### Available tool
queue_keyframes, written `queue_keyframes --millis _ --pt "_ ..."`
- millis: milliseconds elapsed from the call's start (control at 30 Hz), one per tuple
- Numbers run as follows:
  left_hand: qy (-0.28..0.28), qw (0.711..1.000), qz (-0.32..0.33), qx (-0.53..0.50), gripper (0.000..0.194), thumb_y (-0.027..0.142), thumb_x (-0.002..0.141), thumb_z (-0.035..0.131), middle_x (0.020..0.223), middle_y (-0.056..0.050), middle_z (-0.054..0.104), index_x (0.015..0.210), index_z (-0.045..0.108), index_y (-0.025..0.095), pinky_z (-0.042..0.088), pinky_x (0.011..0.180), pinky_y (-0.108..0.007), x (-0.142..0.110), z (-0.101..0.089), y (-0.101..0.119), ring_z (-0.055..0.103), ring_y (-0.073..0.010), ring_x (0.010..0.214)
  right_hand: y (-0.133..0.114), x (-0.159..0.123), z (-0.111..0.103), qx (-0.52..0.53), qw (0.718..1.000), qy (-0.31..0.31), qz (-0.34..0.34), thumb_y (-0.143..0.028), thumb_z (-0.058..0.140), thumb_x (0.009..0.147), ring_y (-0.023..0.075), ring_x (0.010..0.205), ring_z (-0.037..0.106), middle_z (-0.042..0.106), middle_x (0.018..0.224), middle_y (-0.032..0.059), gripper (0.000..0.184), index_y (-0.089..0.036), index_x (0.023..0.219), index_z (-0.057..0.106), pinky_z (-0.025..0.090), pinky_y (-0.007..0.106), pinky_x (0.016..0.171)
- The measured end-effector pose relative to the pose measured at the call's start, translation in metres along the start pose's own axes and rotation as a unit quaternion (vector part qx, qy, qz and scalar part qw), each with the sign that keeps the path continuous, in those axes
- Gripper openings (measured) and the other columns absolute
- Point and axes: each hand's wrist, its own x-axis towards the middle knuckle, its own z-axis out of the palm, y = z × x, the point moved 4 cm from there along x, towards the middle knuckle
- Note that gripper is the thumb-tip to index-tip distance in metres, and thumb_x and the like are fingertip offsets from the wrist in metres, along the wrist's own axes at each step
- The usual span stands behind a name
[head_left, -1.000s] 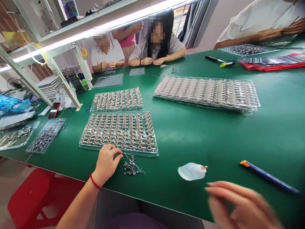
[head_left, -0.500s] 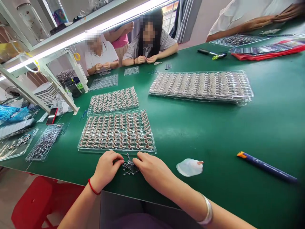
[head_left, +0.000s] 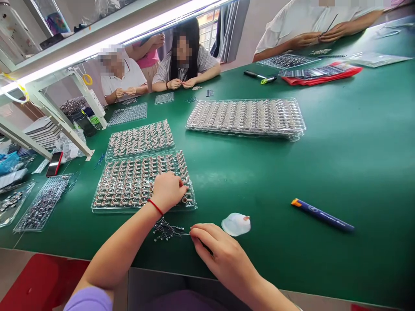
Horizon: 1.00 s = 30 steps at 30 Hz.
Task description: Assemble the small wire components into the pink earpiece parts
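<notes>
My left hand (head_left: 170,189) reaches over the near clear tray (head_left: 145,210), which holds rows of small beige ring-shaped parts with short stems (head_left: 121,186). Its thumb and finger are pinched together at the tray's right side; whatever lies between them is hidden. Below that wrist, on the table, is a small pile of dark wire-leaded components (head_left: 164,230) with shiny tips. My right hand (head_left: 220,248) is beside the pile, fingertips closed on a thin pale wire lead (head_left: 185,234) that runs toward it. A whitish rounded pad (head_left: 236,224) with a small brownish piece on it lies just beyond my right hand.
A second tray of beige parts (head_left: 139,139) lies behind the near one, with stacked trays (head_left: 246,116) farther right. A blue pen-like tool with an orange end (head_left: 322,214) is at right. A phone (head_left: 54,164) and a parts tray (head_left: 43,203) lie left. Co-workers sit across.
My left hand has moved from the pile up onto the near tray. My right hand has drawn slightly back from the pile, holding a wire lead. The view has shifted to the right.
</notes>
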Motion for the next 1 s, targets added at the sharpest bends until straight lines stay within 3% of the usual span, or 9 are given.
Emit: queue_keyframes --millis 200,400,533,633,667,733,833,900,1000 --pt "-0.01 0.999 -0.051 0.001 0.016 0.023 0.076 0.063 0.075 -0.005 0.068 0.067 0.076 0.02 0.048 0.075 -0.032 0.003 0.003 0.001 0.064 -0.0218 0.078 0.002 -0.004 -0.001 0.063 0.996 0.05 0.024 -0.011 0.045 0.095 0.0159 0.073 0.066 0.068 0.086 0.0065 0.019 -0.02 0.09 0.062 0.058 0.027 0.065" --pt "0.05 0.993 -0.068 -0.082 0.014 0.018 0.074 0.061 0.079 -0.006 0.067 0.063 0.07 0.018 0.05 0.076 -0.033 -0.001 -0.006 -0.002 0.064 -0.021 0.077 0.004 -0.003 -0.01 0.103 0.989 0.095 0.042 -0.012 0.05 0.094 0.0155 0.075 0.069 0.07 0.086 0.0056 0.016 -0.021 0.093 0.064 0.06 0.024 0.066" --pt "0.087 0.978 -0.057 -0.18 0.013 0.014 0.076 0.061 0.094 -0.006 0.071 0.063 0.061 0.018 0.051 0.079 -0.029 -0.028 -0.021 -0.006 0.066 -0.0182 0.084 -0.001 -0.006 -0.019 0.121 0.985 0.116 0.049 -0.012 0.053 0.092 0.0154 0.075 0.071 0.071 0.087 0.005 0.015 -0.021 0.093 0.065 0.06 0.024 0.068" --pt "0.074 0.961 -0.062 -0.259 0.017 0.012 0.077 0.058 0.087 -0.005 0.074 0.062 0.054 0.018 0.053 0.067 -0.025 -0.07 -0.023 -0.007 0.068 -0.0147 0.073 -0.007 -0.009 -0.027 0.137 0.98 0.128 0.059 -0.011 0.057 0.09 0.0147 0.075 0.071 0.071 0.086 0.0048 0.014 -0.021 0.092 0.066 0.06 0.022 0.069" --pt "0.062 0.951 -0.065 -0.297 0.017 0.013 0.077 0.058 0.084 -0.005 0.074 0.062 0.053 0.018 0.053 0.064 -0.024 -0.086 -0.021 -0.007 0.068 -0.0144 0.071 -0.009 -0.011 -0.03 0.145 0.979 0.131 0.064 -0.011 0.058 0.089 0.0143 0.074 0.071 0.071 0.086 0.0046 0.014 -0.021 0.092 0.066 0.059 0.021 0.068" --pt "0.046 0.875 -0.108 -0.469 0.009 0.017 0.076 0.064 0.083 -0.005 0.074 0.07 0.057 0.017 0.053 0.059 -0.023 -0.118 -0.012 -0.007 0.068 -0.0143 0.067 -0.013 -0.014 -0.035 0.164 0.975 0.13 0.072 -0.01 0.06 0.087 0.0137 0.072 0.07 0.07 0.084 0.0041 0.014 -0.022 0.091 0.067 0.059 0.019 0.067" --pt "0.03 0.782 -0.166 -0.6 0.009 0.018 0.075 0.07 0.081 -0.003 0.073 0.083 0.066 0.017 0.054 0.065 -0.023 -0.157 0.004 -0.006 0.068 -0.0131 0.068 -0.018 -0.019 -0.037 0.2 0.969 0.109 0.091 -0.009 0.061 0.086 0.0132 0.07 0.07 0.07 0.084 0.0032 0.015 -0.022 0.091 0.067 0.059 0.018 0.066" --pt "0.023 0.748 -0.184 -0.637 0.007 0.017 0.073 0.073 0.08 -0.003 0.072 0.079 0.07 0.017 0.053 0.067 -0.021 -0.173 0.012 -0.004 0.066 -0.0117 0.069 -0.022 -0.023 -0.037 0.226 0.964 0.093 0.104 -0.008 0.061 0.086 0.0133 0.07 0.07 0.07 0.085 0.0029 0.017 -0.023 0.092 0.067 0.059 0.018 0.066" --pt "0.021 0.721 -0.19 -0.666 0.005 0.018 0.07 0.079 0.08 -0.003 0.07 0.071 0.074 0.018 0.052 0.067 -0.02 -0.184 0.018 0.002 0.064 -0.0108 0.071 -0.027 -0.026 -0.035 0.266 0.953 0.079 0.123 -0.008 0.062 0.085 0.0133 0.072 0.069 0.069 0.087 0.0034 0.018 -0.023 0.092 0.066 0.058 0.017 0.065"
